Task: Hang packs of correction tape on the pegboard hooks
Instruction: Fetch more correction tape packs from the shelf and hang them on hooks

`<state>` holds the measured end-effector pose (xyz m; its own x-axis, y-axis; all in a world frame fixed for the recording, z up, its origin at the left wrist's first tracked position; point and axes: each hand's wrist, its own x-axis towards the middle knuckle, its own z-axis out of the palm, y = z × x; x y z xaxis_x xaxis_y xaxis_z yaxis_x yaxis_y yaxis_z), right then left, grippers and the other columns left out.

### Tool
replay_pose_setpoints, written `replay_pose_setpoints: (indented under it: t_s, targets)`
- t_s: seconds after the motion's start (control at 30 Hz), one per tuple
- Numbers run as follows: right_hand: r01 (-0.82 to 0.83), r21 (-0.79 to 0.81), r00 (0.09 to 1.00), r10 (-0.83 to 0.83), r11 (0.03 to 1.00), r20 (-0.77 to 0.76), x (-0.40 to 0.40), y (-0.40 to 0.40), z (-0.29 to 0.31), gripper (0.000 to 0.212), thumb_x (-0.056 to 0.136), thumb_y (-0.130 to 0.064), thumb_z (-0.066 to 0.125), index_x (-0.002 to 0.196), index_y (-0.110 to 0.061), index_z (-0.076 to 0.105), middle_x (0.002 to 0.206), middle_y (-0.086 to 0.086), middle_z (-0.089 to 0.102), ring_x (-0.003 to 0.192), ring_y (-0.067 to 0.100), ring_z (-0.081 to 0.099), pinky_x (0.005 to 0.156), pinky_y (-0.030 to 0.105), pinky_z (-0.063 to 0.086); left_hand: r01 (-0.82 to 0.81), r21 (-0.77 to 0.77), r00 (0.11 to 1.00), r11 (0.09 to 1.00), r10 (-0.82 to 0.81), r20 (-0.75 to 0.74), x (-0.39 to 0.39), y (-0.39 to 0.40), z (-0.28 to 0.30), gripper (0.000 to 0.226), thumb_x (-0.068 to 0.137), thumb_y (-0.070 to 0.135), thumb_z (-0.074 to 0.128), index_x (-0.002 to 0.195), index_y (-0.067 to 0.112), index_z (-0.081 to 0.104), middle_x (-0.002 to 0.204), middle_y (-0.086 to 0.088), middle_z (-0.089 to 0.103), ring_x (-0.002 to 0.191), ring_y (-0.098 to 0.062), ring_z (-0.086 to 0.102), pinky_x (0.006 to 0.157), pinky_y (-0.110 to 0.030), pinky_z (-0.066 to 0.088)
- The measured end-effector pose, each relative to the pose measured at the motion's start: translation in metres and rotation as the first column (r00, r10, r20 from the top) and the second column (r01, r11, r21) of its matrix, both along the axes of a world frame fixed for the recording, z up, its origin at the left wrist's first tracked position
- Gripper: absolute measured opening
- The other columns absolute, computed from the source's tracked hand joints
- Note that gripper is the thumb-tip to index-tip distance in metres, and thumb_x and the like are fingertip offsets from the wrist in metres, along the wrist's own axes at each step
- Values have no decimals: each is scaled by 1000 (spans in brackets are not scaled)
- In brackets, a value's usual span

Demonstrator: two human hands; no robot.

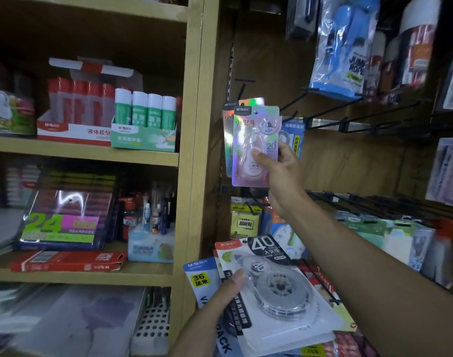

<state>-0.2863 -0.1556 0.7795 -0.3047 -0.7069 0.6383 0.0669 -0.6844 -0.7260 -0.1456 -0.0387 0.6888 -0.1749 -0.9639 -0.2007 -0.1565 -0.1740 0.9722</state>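
Your right hand point(279, 168) pinches the lower right part of a shiny holographic pink-and-lilac card pack of correction tape point(253, 146), thumb across the clear blister on the front and the other fingers behind the card, holding it upright against the brown pegboard panel point(349, 161). The card's top edge, where a small hang hole shows beside the brand mark, sits level with a second holographic pack point(242, 104) just behind it and a little to the left, so the pair overlap; whether the hole is already threaded on a hook cannot be told, since the card hides the hook tip. A short black wire hook point(243, 86) juts from the slotted metal upright just above both cards, and long black bare hooks point(320, 106) run off to the right. Your left hand point(220, 297), low in view, grips a fanned stack of larger correction tape packs point(271, 282), thumb pressed on the front of the top one, a white card with a clear round dispenser and a big "40"; a blue-and-white card marked "36" sticks out on the left of the fan. By the look of it you are in the middle of hanging the small pack, with the stack waiting. The next move probably calls for lining the hang hole up squarely with the hook tip, sliding the card back along the wire, and letting go only once it hangs on its own. On the wooden shelf to the left, green-and-white glue sticks point(145, 109) stand in their tray.
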Motion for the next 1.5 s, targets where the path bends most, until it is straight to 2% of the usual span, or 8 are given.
replay_pose_setpoints:
  t_s: [0.4,0.7,0.93,1.1,1.13,1.17,1.2,1.5]
  targets:
    - [-40,117,998,34,992,54,5,-2,5,30,91,-5,71,120,-11,70,109,5,78,95,21,75,89,42,60,76,-52,992,996,-80,-97,2,-1,-3,42,105,9,27,143,-7,30,136,-18,51,66,-7,58,37,-3,37]
    - [147,275,989,-134,950,-64,18,-28,34,12,88,-12,73,89,-17,62,96,0,70,104,26,69,97,43,55,90,-55,982,994,-98,-164,7,-5,-9,44,104,12,27,144,-6,27,148,-24,37,122,-19,49,40,-2,34]
    - [294,260,946,-241,920,-216,27,-30,29,21,85,-4,71,76,-21,62,84,1,69,80,18,67,69,30,56,77,-38,992,996,-80,-101,13,-4,-5,43,104,11,28,143,-6,30,139,-24,45,64,-4,61,39,-6,39]
    - [291,152,953,-272,945,-133,17,-10,8,13,89,-12,71,102,-15,68,84,-2,71,77,16,68,60,27,57,26,81,974,996,-7,-226,12,7,5,48,107,25,23,144,-6,29,151,-23,33,139,-27,36,46,-6,38]
    - [267,117,961,-254,957,-113,15,-5,6,17,91,-12,70,108,-12,68,89,-2,72,78,13,69,57,23,55,3,50,973,999,9,-231,12,5,4,121,52,61,70,144,-7,29,151,-23,32,137,-26,37,52,-9,41]
    - [240,73,968,-233,968,-92,15,0,4,20,92,-13,71,112,-10,67,95,-2,73,80,11,70,57,19,54,44,6,996,999,-44,-76,12,12,4,144,6,0,-15,144,-8,29,151,-24,33,132,-24,41,52,-9,40]
    - [226,24,971,-223,974,-88,15,4,3,23,93,-14,72,114,-10,67,99,-1,74,83,9,71,61,18,56,48,42,976,998,-39,-212,7,13,3,61,102,37,33,144,-6,27,150,-23,34,127,-23,44,51,-10,39]
    - [137,28,989,-135,990,-56,27,0,25,37,91,-21,75,124,-14,58,102,-6,74,91,11,73,74,34,59,68,-38,959,997,-76,-272,-7,-1,-6,42,102,2,31,143,-9,29,147,-32,35,96,-32,60,45,-15,45]
